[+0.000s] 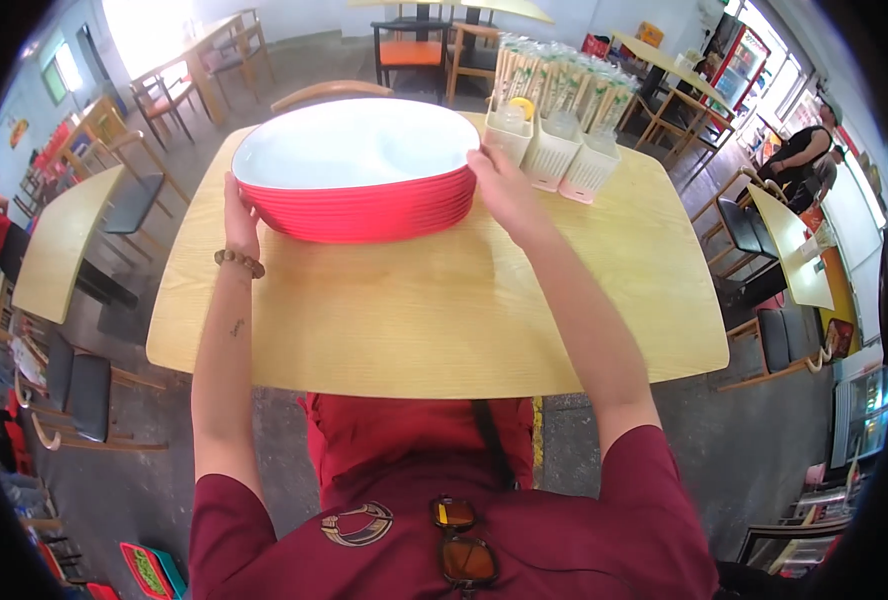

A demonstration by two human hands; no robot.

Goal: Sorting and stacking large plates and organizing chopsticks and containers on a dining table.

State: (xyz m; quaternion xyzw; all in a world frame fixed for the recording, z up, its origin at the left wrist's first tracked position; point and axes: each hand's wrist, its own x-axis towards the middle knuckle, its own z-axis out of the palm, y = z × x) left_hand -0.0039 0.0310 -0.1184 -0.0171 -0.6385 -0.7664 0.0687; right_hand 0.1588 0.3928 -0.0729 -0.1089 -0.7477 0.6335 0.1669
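Stack of plates [349, 212], white inside, red outside, at far left of bench [414, 335]; unclear whether resting or raised. Left hand [241, 215] and right hand [507, 190] wide apart, holding opposite ends. Probably stiff, slick, heavy together; low end grip seems safest. Chopstick holders [552, 160] crowd right; bare wood toward near edge.

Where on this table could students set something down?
Bare: the near middle of the wooden table, between the left forearm and right forearm; and its right side, beyond the latter. Crowded: the far part, where left hand and right hand hold the stacked divided dishes beside three chopstick baskets.
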